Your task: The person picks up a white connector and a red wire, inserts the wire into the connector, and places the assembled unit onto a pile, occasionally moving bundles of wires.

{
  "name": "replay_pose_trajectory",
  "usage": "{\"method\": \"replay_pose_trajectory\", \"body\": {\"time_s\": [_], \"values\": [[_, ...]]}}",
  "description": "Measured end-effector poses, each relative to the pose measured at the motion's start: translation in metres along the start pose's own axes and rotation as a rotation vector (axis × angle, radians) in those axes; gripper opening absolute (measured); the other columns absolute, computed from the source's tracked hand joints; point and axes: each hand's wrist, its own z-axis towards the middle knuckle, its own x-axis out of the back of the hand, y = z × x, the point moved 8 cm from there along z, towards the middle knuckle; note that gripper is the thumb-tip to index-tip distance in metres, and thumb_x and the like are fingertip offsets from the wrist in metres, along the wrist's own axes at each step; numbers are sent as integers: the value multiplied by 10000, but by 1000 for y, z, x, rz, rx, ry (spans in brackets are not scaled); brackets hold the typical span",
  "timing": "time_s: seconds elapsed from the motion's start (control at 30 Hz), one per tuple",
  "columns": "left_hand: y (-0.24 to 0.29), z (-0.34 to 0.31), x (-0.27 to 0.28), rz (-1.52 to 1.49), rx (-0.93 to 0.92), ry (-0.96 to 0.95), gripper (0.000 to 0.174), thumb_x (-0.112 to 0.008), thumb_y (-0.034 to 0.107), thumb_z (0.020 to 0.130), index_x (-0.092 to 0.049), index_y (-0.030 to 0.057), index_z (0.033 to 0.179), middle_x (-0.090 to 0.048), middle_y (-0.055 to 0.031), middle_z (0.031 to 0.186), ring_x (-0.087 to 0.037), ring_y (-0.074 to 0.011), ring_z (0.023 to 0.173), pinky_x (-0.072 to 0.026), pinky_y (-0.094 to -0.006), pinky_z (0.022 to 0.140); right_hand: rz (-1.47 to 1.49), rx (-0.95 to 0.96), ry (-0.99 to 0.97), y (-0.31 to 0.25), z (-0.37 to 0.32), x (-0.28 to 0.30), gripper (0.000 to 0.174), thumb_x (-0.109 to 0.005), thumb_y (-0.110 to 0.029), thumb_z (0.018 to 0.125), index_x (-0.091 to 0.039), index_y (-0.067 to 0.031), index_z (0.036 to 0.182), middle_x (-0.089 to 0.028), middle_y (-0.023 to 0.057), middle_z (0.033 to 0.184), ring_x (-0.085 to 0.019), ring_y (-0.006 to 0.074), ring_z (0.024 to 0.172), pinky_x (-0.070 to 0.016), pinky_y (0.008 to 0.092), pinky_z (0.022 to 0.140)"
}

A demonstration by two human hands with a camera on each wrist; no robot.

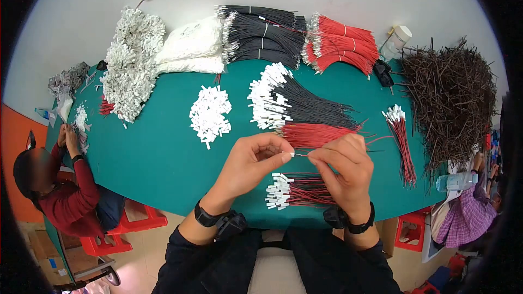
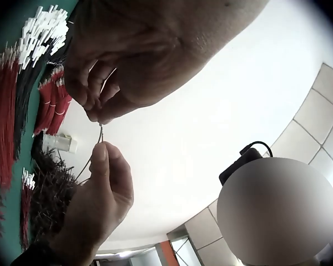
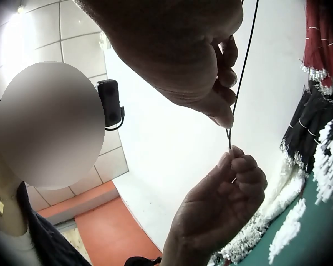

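In the head view my left hand [image 1: 245, 166] pinches a small white connector housing [image 1: 292, 154] between thumb and index finger. Facing it, my right hand [image 1: 348, 171] pinches thin wires just short of the housing. A red wire tail [image 1: 381, 139] and a dark one trail out beyond the right hand. The right wrist view shows a dark wire [image 3: 245, 61] running past the right fingers down to the left fingertips. Below the hands lies a pile of red and black wires with white housings [image 1: 279, 190]; red wires [image 1: 318, 135] lie just behind.
Loose white housings [image 1: 211, 114] are heaped left of centre. Black wires with white ends [image 1: 316, 100] lie beyond the hands. Bundled black wires [image 1: 264, 38] and red wires [image 1: 343, 43] line the back. A dark tangled heap [image 1: 449, 98] stands right; another person [image 1: 68, 190] sits at left.
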Motion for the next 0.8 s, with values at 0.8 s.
{"method": "replay_pose_trajectory", "body": {"time_s": [0.8], "values": [[-2,-3,-6,66,-84,79,96,-748,5,936,-741,-7,1031,-712,-17,935,-625,-56,844,-503,-219,757,98,-83,-2,11,-9,-14,145,-813,-28,758,-747,-63,882,-689,47,823,-631,241,765,-446,367,738]]}}
